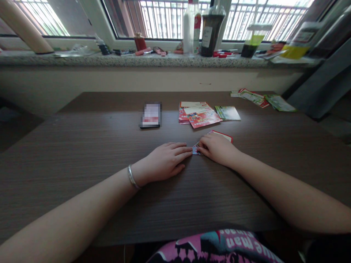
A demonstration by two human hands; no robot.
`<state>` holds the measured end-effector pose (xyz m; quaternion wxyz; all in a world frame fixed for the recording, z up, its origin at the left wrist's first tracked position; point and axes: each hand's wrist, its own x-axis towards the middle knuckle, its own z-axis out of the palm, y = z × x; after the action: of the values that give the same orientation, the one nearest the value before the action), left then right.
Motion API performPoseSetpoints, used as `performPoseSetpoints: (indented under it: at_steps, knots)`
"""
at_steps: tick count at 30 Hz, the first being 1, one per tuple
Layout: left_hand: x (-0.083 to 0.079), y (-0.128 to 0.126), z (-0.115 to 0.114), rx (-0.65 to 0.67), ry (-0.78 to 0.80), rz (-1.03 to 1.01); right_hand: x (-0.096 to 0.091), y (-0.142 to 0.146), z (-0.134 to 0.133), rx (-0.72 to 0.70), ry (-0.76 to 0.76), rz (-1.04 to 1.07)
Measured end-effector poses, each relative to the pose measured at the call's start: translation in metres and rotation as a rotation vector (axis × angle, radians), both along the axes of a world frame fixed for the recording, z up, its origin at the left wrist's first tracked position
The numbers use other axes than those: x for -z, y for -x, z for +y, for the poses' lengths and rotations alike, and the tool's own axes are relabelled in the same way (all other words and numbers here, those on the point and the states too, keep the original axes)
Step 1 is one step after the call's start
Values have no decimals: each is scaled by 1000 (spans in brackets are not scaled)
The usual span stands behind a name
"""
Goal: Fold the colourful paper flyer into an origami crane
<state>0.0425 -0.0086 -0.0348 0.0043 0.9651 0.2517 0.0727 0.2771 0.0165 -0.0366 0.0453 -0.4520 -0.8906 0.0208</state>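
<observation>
Lying on the wood-grained table (82, 131) beneath the right hand (221, 149), the thin card (226, 137) is probably handling as light, bendable and slick, its edges offering the surest hold. The right grip is resting curled over it; whether it is pinching, I cannot tell. The left hand (166, 160) is lying flat, outstretched. Windows (164, 18) are lighting a cluttered sill (164, 61).

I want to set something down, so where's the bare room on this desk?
The widest free patch of desk lies left of the blurred rectangular item, beyond your left forearm. Another sits right of the red-edged card, between the far-right cards and your right forearm. It's crowded around your left hand, right hand, red card pile and green card.
</observation>
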Motion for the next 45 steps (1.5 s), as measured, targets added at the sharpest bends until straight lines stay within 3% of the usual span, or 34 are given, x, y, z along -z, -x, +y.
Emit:
performPoseSetpoints:
  at_steps: [15, 26, 32, 39, 45]
  knots:
    - [-9, 4, 3, -27, 37, 15, 6, -5, -1, 6, -13, 39]
    - [-1, 16, 15, -30, 249, -181, 7, -6, -3, -2, -38, 49]
    - [1, 7, 7, -4, 185, -153, 1, -3, -6, -32, -90, -6]
    - [4, 4, 3, -62, 165, -135, -1, -6, -9, -155, -101, 61]
    - [5, 5, 6, -22, 169, -132, -2, -8, -13, -313, -107, 57]
